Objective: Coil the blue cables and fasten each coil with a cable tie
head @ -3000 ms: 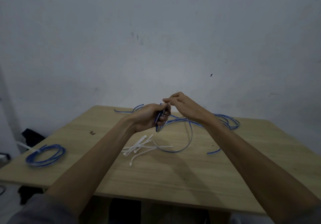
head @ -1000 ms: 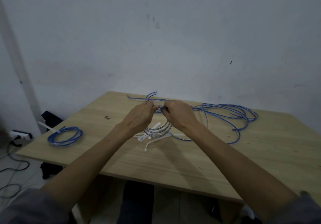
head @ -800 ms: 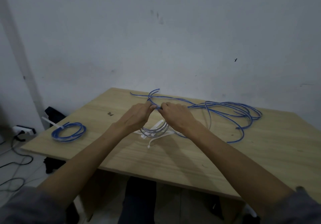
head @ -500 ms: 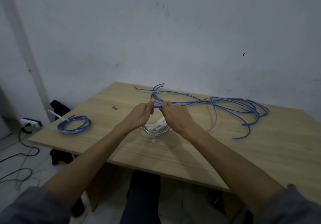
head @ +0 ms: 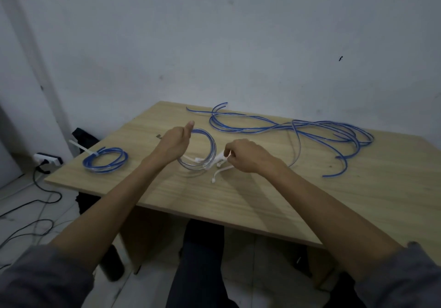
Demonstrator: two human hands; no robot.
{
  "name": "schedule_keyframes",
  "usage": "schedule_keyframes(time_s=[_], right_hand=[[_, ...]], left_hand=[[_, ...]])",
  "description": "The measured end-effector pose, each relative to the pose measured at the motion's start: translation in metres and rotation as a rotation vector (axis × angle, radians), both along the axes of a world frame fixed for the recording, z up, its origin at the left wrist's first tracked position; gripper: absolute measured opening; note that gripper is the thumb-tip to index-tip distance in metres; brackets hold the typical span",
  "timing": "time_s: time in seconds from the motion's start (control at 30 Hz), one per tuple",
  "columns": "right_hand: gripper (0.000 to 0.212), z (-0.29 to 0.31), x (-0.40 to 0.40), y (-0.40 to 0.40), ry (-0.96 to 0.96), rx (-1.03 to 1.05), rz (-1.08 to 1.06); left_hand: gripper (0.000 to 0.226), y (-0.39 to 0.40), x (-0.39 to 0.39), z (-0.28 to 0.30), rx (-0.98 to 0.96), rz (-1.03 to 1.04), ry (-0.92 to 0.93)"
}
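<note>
Nearest the camera, gray sleeves and two bare forearms reach over the front edge of a pale wood-grain table (head: 274, 202). The right hand (head: 248, 156) has its fingers curled, pinching a white cable tie (head: 220, 158) from the small loose pile of ties (head: 218, 172) lying just below it; the tie is a stiff flat plastic strip w/ a blocky head. The left hand (head: 175, 144), thumb up, grips the left side of the fresh coil (head: 202, 150), a few loops of glossy, pale see-through tubing held tilted w/ its low edge at the table. Key relation: the tie sits just right of the coil, touching or nearly touching its lower right rim, its long axis running roughly across the strands, so the right hand is the one placed to thread it thru the ring, prob. w/ the left only steadying. Well apart at far left lies a finished blue coil (head: 105, 163), already tied, its tail sticking out. Farther back and right sprawl the loose blue cables (head: 310, 128), thin, springy, tangled in long curves; whether the coil's end runs into them can't be told
</note>
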State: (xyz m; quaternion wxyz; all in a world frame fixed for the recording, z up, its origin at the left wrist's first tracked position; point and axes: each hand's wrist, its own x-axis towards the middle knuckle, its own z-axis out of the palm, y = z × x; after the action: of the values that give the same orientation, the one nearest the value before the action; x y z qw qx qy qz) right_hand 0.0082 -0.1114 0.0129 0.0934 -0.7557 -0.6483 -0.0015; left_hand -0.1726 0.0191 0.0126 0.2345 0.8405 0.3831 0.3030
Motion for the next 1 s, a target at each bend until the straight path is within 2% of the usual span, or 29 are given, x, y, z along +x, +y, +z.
schedule_keyframes(time_s=[0.07, 0.3, 0.53, 0.73, 0.9, 1.0], right_hand=[[0.027, -0.008, -0.001, -0.001, -0.044, -0.081, 0.046], [0.022, -0.025, -0.005, 0.001, -0.113, -0.086, 0.04], [0.014, 0.013, 0.004, -0.011, 0.021, -0.076, 0.075], [0.015, 0.053, 0.01, -0.025, 0.381, 0.044, -0.018], [0.004, 0.055, 0.003, -0.027, 0.691, 0.086, -0.114], [0.009, 0.051, 0.0, -0.023, 0.801, 0.155, -0.143]], left_hand=[[0.076, 0.006, -0.003, 0.003, -0.017, 0.012, -0.021], [0.063, 0.013, -0.002, 0.006, -0.049, 0.02, -0.081], [0.067, 0.011, 0.002, 0.011, -0.021, 0.088, -0.132], [0.057, 0.004, 0.015, 0.016, -0.054, 0.159, -0.263], [0.043, -0.013, 0.039, 0.017, -0.161, 0.08, -0.338], [0.034, -0.026, 0.053, 0.015, -0.187, 0.036, -0.348]])
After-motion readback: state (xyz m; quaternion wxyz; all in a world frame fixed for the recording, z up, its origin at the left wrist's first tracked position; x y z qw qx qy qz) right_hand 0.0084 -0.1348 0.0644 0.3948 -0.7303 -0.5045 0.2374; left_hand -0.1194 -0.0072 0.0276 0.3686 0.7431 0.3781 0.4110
